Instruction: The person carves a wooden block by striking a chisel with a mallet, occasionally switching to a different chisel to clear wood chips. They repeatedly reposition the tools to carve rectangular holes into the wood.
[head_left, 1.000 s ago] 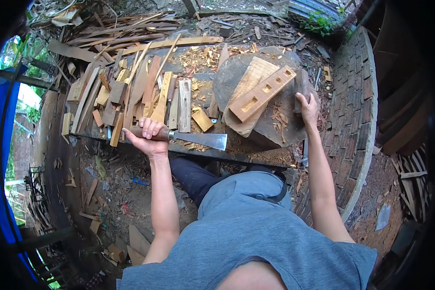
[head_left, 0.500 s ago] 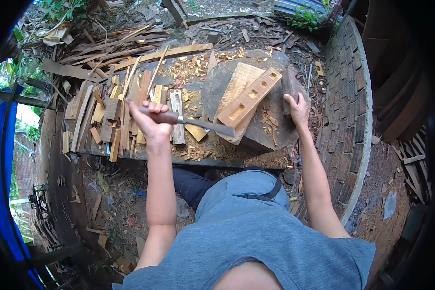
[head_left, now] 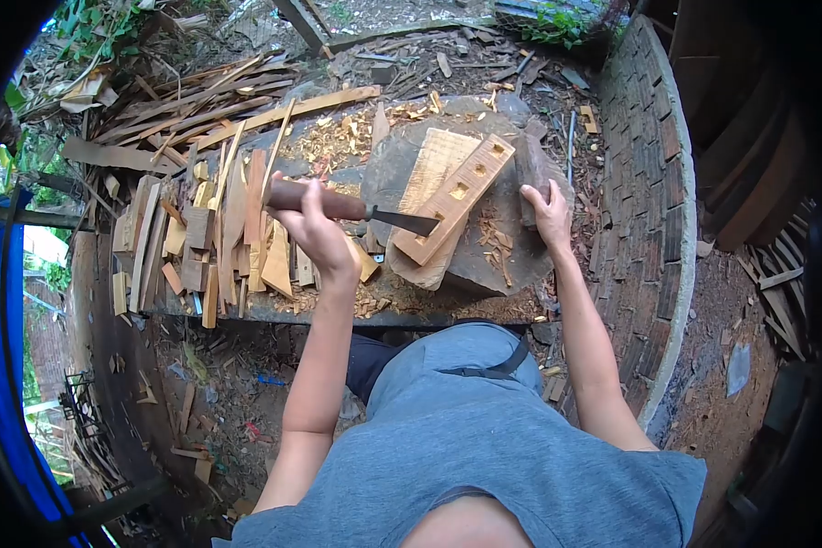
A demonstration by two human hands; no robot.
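Note:
My left hand [head_left: 312, 228] is closed round the wooden handle of a chisel [head_left: 331, 203]. The chisel's blade points right, and its tip is over the lower mortise of a brown wooden bar [head_left: 470, 187] with several rectangular holes. That bar lies slantwise on a lighter board [head_left: 434, 169], which rests on a round wood block [head_left: 493, 260]. At the block's right, my right hand [head_left: 550, 217] is closed on the near end of a dark wooden piece [head_left: 539, 169].
Wood offcuts [head_left: 196, 228] stand in rows at the left of the worktable [head_left: 393, 315]. Long strips [head_left: 201, 100] are piled behind them. Shavings [head_left: 329, 137] lie scattered. A curved brick wall [head_left: 644, 192] borders the right side.
The chisel has swung flatter, and its tip is now over the bar's lower mortise. My left hand has turned and shifted slightly right and down. The whole view has drifted a little.

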